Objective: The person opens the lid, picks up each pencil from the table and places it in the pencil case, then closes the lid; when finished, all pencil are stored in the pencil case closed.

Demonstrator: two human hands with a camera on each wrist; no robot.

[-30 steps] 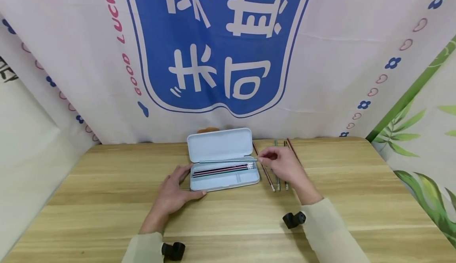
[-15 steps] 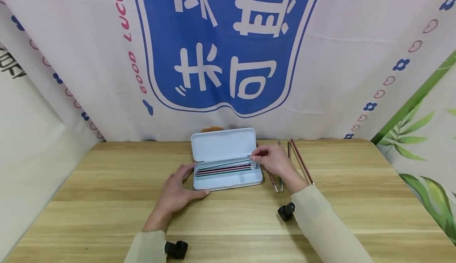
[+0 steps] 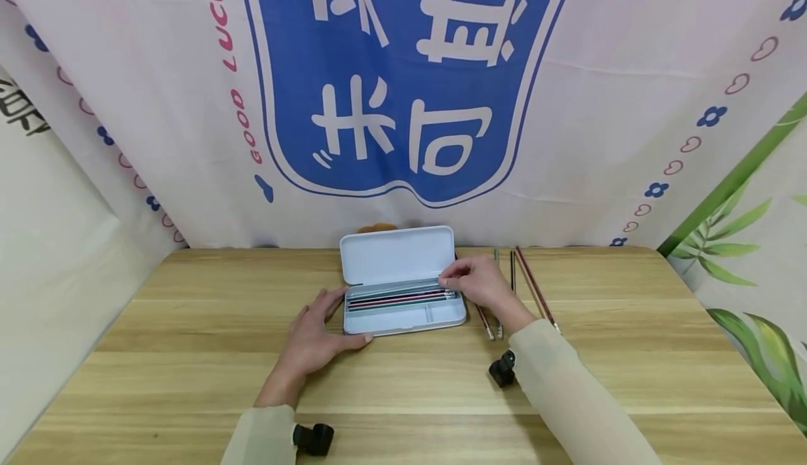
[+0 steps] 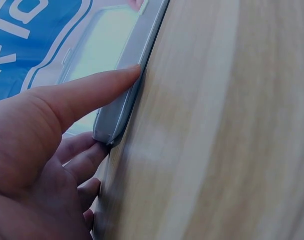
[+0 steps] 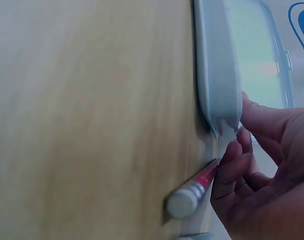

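An open pale blue pencil case [image 3: 384, 321] lies on the table, its lid [image 3: 397, 256] raised behind it. Several dark, red and green pencils [image 3: 391, 302] lie lengthwise in its back compartment. My left hand [image 3: 312, 342] holds the case's left end, thumb along the front wall and fingers at the back corner; the left wrist view shows that thumb [image 4: 104, 87] against the case wall. At the case's right end, my right hand [image 3: 482, 283] pinches the end of a greenish pencil [image 3: 397, 288] lying low along the back compartment. In the right wrist view, the fingertips hide the pinched end.
Right of the case lie a red pencil [image 3: 484, 321], a green one [image 3: 500, 328] partly under the right hand, a black one [image 3: 512, 269] and dark red pencils [image 3: 536, 286]. A printed curtain [image 3: 580, 171] hangs behind the wooden table [image 3: 410, 395].
My right hand has moved left and brought the greenish pencil down into the case's back compartment. The left hand has kept its hold on the case. The head view has shifted slightly.
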